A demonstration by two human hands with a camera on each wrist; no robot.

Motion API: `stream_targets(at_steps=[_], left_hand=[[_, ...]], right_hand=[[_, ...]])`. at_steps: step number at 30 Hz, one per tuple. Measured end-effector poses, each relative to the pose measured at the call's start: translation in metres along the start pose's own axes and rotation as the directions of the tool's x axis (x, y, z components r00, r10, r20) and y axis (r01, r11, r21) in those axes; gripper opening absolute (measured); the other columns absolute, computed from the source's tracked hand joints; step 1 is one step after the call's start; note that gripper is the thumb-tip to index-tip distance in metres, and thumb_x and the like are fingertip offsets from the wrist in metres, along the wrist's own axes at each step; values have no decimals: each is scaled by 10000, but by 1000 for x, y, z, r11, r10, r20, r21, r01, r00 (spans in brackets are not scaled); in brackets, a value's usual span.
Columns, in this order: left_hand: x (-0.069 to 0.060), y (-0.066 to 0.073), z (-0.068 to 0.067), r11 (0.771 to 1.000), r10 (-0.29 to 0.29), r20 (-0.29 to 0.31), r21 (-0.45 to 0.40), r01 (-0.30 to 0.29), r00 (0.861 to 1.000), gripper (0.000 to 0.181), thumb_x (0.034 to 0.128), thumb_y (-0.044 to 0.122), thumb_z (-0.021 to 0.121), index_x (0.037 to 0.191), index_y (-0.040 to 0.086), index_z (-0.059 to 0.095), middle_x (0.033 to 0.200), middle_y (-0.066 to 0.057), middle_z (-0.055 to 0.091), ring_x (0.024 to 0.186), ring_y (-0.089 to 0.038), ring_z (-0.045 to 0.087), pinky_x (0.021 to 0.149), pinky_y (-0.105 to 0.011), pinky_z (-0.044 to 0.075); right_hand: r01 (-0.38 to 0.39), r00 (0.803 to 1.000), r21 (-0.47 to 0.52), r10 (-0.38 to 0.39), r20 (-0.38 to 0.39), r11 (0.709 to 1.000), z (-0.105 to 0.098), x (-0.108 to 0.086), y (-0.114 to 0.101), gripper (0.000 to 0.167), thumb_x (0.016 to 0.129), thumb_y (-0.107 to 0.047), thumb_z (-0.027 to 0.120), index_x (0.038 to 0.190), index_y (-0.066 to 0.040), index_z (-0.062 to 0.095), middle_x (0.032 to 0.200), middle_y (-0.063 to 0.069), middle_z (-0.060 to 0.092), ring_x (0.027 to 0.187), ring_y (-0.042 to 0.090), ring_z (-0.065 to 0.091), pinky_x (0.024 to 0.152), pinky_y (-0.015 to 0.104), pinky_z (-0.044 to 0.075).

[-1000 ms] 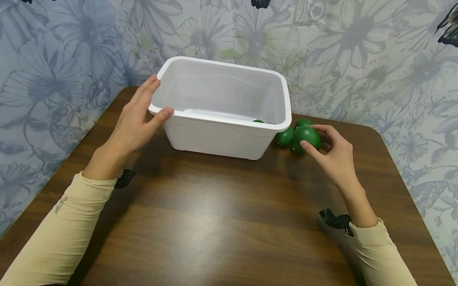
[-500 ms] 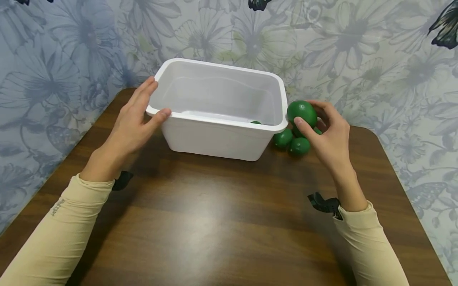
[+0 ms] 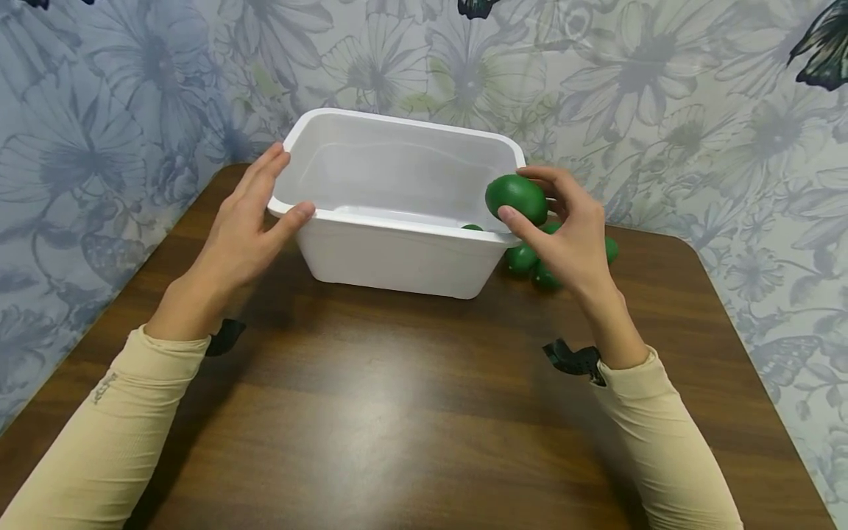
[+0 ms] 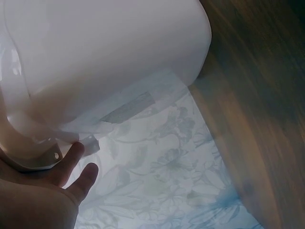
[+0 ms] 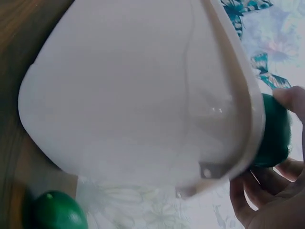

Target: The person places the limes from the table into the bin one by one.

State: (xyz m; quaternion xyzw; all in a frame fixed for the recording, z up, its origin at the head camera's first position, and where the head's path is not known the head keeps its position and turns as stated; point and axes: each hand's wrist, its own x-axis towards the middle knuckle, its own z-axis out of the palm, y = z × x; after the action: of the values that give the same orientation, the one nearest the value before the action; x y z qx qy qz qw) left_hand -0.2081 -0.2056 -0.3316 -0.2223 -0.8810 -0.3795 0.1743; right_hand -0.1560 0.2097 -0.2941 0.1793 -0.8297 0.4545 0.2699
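Observation:
A white plastic tub point(image 3: 397, 258) stands on the wooden table near the wall. My left hand point(image 3: 241, 221) rests on its left end with straight fingers, the thumb at the front corner of the rim. In the left wrist view, fingers point(image 4: 71, 162) show at the tub's edge. My right hand point(image 3: 573, 232) pinches a green lime point(image 3: 517, 199) between thumb and fingers over the tub's right rim. In the right wrist view that lime point(image 5: 274, 136) is partly behind the rim. The top of another lime point(image 3: 472, 227) peeks up inside the tub.
Several more limes lie on the table right of the tub, among them a lime point(image 3: 520, 259) beside its wall and a lime point(image 3: 611, 249) partly behind my right hand. The flowered wall point(image 3: 629, 110) rises behind the table point(image 3: 371, 405).
My right hand has lifted the lime from the group on the table and carried it left to above the tub's right rim. The left hand has stayed at the tub.

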Motion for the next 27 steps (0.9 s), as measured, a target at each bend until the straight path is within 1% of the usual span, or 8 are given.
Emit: stream_targets(at_steps=[4,9,13,16,19,22,24,27], left_hand=[[-2,2,2,1000,-4,3,-8,4,1000,796,1020,570,616,1663,186,348,1745,99,235,1592,-293,295,1253,-604,260],[-5,5,2,1000,-14,10,-3,15,1000,801,1017,581,611,1668,201,337,1744,122,224,1596,-277,287,1250,-607,265],[-8,6,0,1000,-20,-7,2,20,1000,799,1016,582,609,1666,202,341,1741,123,232,1596,-275,290,1251,-604,265],[-8,6,-1,1000,-20,-16,6,20,1000,802,1015,586,611,1664,196,346,1741,111,239,1596,-277,291,1255,-598,262],[-8,7,0,1000,-16,-17,8,16,1000,798,1017,578,614,1661,187,351,1744,88,246,1596,-275,292,1259,-587,261],[-7,7,1,1000,-12,-19,6,12,1000,789,1019,565,622,1656,180,361,1742,91,253,1593,-272,299,1261,-577,264],[-7,8,2,1000,-8,-22,5,8,1000,787,1019,560,625,1654,173,367,1739,93,257,1591,-274,304,1262,-571,266],[-6,9,3,1000,6,-28,13,-6,1000,793,1020,568,620,1652,161,369,1739,81,263,1591,-277,303,1268,-561,264]], right_hand=[[54,998,-36,-53,47,998,8,-2,7,461,905,-200,828,1346,-163,699,1235,1,741,1031,94,682,862,217,515],[97,991,-87,-88,101,992,15,-5,12,349,928,-229,782,1268,-161,737,1146,12,749,959,141,641,836,287,469],[154,985,-134,-141,99,979,23,-3,16,198,974,-202,658,1077,-122,807,989,34,756,946,230,597,867,383,394],[198,979,-147,-187,83,969,28,-1,20,250,985,-187,592,948,-104,825,871,42,754,937,273,568,899,434,355],[212,976,-155,-202,76,965,28,-2,22,272,991,-208,585,915,-108,826,834,32,751,931,252,556,910,446,343],[218,975,-149,-208,77,965,25,-4,23,258,1017,-227,598,971,-112,825,915,22,775,976,237,580,897,441,357],[221,974,-141,-213,73,965,23,-6,23,232,1030,-228,614,1037,-114,816,1030,11,794,1036,234,604,897,429,385],[220,976,-129,-217,31,967,19,-8,25,219,1035,-230,649,1147,-105,789,1229,8,772,1163,236,630,943,404,446]])
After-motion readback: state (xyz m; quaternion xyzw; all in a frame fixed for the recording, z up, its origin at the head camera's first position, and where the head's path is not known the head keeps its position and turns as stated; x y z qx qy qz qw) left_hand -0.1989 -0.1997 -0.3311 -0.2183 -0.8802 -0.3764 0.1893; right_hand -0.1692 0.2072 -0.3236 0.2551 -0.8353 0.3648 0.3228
